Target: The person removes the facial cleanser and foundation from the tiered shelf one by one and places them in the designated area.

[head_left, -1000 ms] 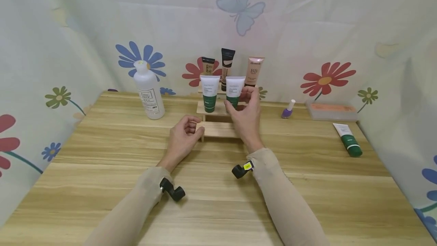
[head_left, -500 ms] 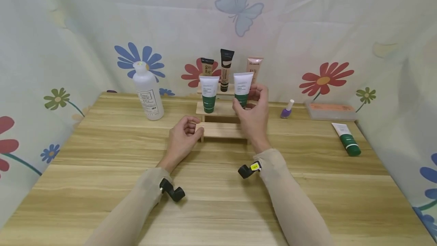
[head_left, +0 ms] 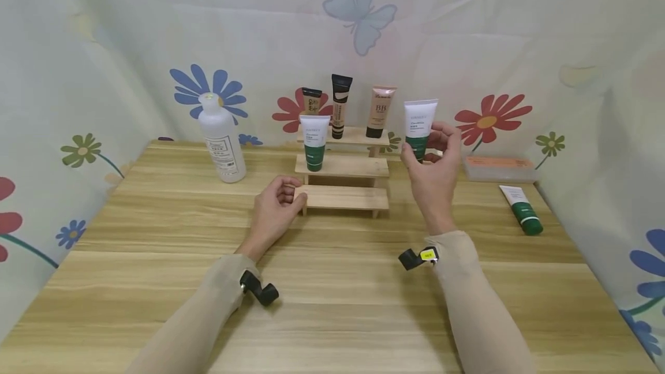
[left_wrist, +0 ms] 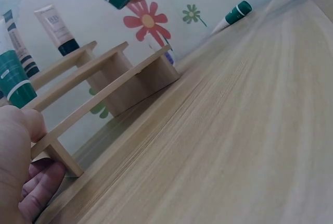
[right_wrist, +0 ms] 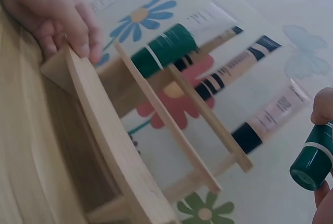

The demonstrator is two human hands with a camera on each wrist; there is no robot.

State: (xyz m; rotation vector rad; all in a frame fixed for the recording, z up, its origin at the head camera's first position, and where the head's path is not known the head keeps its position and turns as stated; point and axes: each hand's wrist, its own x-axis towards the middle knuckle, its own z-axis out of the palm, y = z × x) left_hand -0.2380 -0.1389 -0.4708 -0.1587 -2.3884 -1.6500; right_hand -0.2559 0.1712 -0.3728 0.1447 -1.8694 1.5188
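Observation:
My right hand [head_left: 435,175] holds a white and green squeeze tube [head_left: 419,123] upright in the air, to the right of a three-step wooden display rack [head_left: 345,197]. In the right wrist view the tube's green cap [right_wrist: 310,169] points downward between thumb and fingers. My left hand [head_left: 276,205] grips the left end of the lowest step, thumb at the top and fingers by the leg, as the left wrist view shows. A matching tube [head_left: 314,140] stands on the middle step at its left. Along the top step stand a small black-topped tube [head_left: 311,100], a slim black and beige tube [head_left: 340,105] and a pink BB cream tube [head_left: 381,109].
A large white bottle [head_left: 222,140] stands left of the rack. Another green and white tube [head_left: 522,210] lies on the table at the right, in front of a clear box [head_left: 500,169] with an orange top. Behind the table [head_left: 332,305] hangs a flowered cloth [head_left: 260,10].
My right hand has lifted the green and white tube off the middle step and carried it right, clear of the rack. The left hand stays at the lowest step's left end.

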